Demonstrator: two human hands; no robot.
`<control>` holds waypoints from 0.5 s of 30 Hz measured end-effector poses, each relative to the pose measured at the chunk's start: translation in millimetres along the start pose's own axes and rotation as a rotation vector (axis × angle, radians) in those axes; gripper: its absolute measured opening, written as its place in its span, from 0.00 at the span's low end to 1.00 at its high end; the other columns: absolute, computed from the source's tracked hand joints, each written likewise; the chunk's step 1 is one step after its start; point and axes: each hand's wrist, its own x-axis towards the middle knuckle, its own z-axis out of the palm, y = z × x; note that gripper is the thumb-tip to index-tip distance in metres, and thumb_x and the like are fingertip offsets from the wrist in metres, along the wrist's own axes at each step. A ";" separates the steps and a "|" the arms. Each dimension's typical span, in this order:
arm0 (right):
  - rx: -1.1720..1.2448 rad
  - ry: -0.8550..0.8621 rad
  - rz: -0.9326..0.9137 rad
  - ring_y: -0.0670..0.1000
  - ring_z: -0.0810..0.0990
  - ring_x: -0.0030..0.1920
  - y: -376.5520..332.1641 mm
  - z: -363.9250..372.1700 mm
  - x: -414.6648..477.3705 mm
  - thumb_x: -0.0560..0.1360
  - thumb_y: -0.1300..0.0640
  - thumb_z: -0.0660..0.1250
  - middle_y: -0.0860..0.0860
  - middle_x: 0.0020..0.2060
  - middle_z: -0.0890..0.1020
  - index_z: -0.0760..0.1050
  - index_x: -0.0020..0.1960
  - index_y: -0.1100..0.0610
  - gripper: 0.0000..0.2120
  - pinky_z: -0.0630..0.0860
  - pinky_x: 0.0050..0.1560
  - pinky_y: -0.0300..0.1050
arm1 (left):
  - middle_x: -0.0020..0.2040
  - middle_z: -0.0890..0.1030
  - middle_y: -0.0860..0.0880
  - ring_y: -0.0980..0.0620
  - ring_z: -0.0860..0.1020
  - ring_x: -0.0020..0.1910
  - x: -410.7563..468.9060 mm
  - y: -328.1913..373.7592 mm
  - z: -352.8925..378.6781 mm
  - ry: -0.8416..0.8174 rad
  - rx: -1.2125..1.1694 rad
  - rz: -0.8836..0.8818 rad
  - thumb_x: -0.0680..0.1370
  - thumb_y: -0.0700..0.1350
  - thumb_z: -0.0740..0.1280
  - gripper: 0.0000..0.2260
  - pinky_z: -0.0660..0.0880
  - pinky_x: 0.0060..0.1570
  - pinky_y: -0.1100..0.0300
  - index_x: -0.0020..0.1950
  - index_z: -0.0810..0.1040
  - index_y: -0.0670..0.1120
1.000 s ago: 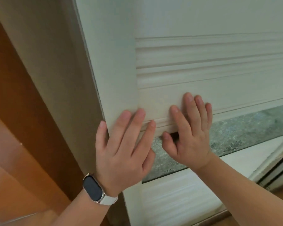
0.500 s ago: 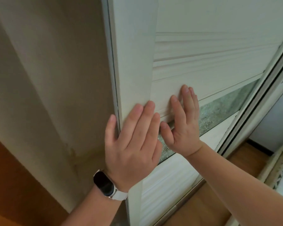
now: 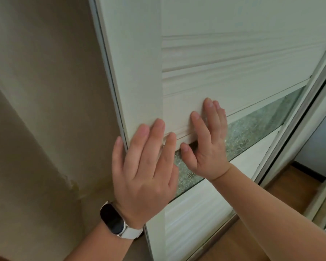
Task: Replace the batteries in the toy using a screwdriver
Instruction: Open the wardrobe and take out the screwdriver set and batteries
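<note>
No toy, battery or screwdriver is in view. My left hand [image 3: 145, 162], with a watch on the wrist, lies flat with straight fingers against the left frame of a white sliding door [image 3: 224, 76]. My right hand [image 3: 207, 142] presses flat on the door's ridged panel just to the right, its thumb at the lower lip of the panel above a patterned glass strip [image 3: 252, 129]. Both hands hold nothing.
A beige wall [image 3: 45, 110] stands left of the door, with a stained patch low down. The door's metal track and frame [image 3: 312, 113] run down the right. Brown wooden floor [image 3: 294, 187] shows at the lower right, beside a pale patterned edge.
The view has swung: the door's left edge now sits nearer the middle, more beige wall shows on the left, and the right frame has come into sight. Both hands stay flat on the door.
</note>
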 end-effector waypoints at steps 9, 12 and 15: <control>0.024 0.029 0.007 0.55 0.58 0.76 74.7 -5.8 -6.8 0.81 0.43 0.50 0.64 0.69 0.64 0.64 0.70 0.59 0.26 0.62 0.69 0.69 | 0.70 0.71 0.43 0.44 0.64 0.74 21.4 53.1 49.6 0.004 0.054 -0.001 0.73 0.43 0.68 0.17 0.62 0.73 0.42 0.61 0.83 0.47; 0.031 0.034 0.006 0.57 0.60 0.74 97.8 -9.0 -8.1 0.81 0.43 0.51 0.63 0.70 0.64 0.64 0.70 0.59 0.26 0.62 0.69 0.69 | 0.70 0.71 0.42 0.44 0.64 0.74 28.8 68.7 66.1 0.008 0.056 0.001 0.72 0.43 0.69 0.17 0.62 0.72 0.41 0.60 0.84 0.46; 0.023 0.038 -0.001 0.59 0.61 0.74 122.8 -11.1 -9.1 0.81 0.43 0.51 0.63 0.70 0.64 0.64 0.70 0.59 0.26 0.62 0.68 0.70 | 0.70 0.71 0.42 0.43 0.64 0.73 36.7 84.5 83.3 0.008 0.053 0.010 0.72 0.42 0.69 0.17 0.64 0.71 0.40 0.60 0.85 0.46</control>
